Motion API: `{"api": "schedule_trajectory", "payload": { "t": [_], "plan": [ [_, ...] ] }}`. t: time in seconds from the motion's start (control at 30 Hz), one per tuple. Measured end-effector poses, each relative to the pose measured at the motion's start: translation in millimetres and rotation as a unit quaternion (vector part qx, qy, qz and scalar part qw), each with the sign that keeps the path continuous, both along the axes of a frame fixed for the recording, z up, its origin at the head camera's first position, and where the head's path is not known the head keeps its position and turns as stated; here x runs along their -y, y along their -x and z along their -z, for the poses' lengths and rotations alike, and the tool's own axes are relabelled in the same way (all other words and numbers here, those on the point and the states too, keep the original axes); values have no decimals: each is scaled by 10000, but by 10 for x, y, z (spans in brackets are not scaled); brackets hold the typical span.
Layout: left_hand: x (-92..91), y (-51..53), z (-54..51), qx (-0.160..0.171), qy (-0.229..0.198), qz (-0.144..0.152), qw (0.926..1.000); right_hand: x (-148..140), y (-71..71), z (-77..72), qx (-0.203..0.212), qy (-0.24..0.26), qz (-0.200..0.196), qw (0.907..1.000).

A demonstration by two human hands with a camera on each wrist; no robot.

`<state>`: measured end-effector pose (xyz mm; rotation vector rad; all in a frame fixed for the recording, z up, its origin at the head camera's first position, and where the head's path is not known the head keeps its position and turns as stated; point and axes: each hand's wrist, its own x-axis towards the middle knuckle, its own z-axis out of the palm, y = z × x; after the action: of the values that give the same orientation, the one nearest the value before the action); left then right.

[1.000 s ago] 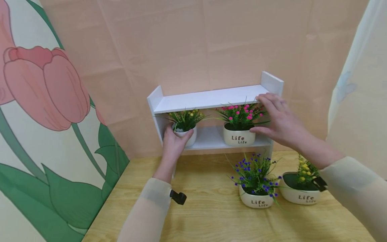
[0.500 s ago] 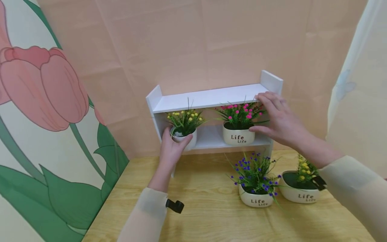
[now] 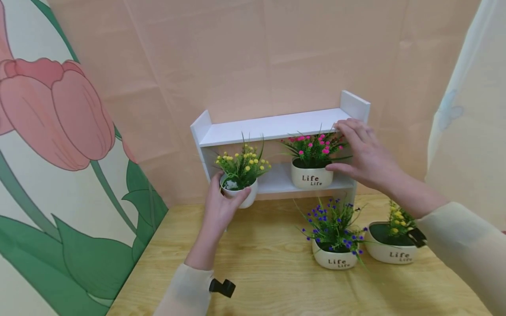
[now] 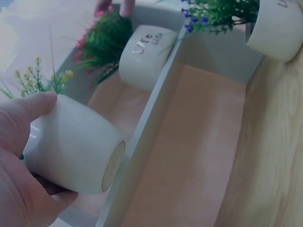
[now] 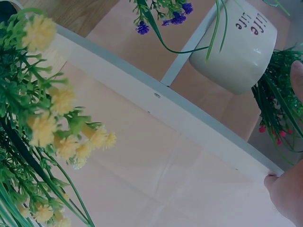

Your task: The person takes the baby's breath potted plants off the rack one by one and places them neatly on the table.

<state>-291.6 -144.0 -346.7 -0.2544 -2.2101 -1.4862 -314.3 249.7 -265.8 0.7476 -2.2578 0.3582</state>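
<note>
My left hand [image 3: 219, 208] grips a white pot [image 3: 248, 199] of yellow flowers, thumb on its near side, in front of the white shelf's [image 3: 272, 127] left part. The left wrist view shows this pot [image 4: 75, 142] tilted, its base in sight, beside the middle board's edge. My right hand [image 3: 365, 153] rests at the top board's right end, fingers over the edge, thumb extended close to the pot [image 3: 312, 177] of pink flowers on the middle board. In the right wrist view only part of that hand [image 5: 289, 194] shows, touching the side panel [image 5: 156, 97].
A pot of blue-purple flowers [image 3: 335, 260] and another pot of yellow flowers [image 3: 391, 254] stand on the wooden table [image 3: 276, 281], in front and to the right of the shelf. A peach cloth [image 3: 237, 57] hangs behind; a tulip panel [image 3: 71, 197] stands at left.
My left hand has drawn the yellow-flowered pot forward and down from between the boards, out past the shelf's front edge. My right hand has stayed in place.
</note>
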Motion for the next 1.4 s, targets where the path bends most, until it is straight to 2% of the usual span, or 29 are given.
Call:
{"api": "schedule_trajectory", "payload": {
  "t": [0.23, 0.47, 0.6, 0.87, 1.0, 1.1, 1.4],
  "plan": [
    [15, -144, 67, -206, 21, 207, 9996, -18, 10, -1, -37, -22, -6, 10000],
    [-5, -255, 181, 62, -64, 227, 9997, -24, 7, 3, -55, -37, -49, 10000],
    [-26, -272, 275, 71, -134, 376, 9992, -22, 4, 2, 2, -36, -16, 10000],
    [-67, -314, 465, 317, -106, 540, 9980, -10, -9, -7, 37, -64, 18, 10000],
    [-109, -328, 549, 402, -74, 716, 9966, -4, -13, -6, 55, -29, -6, 10000],
    [-144, -334, 599, 438, -48, 851, 9954, 0, -16, -7, 51, -11, -3, 10000],
    [-245, -357, 736, 600, 238, 993, 9930, 10, -21, -3, -9, -12, -21, 10000]
  ]
}}
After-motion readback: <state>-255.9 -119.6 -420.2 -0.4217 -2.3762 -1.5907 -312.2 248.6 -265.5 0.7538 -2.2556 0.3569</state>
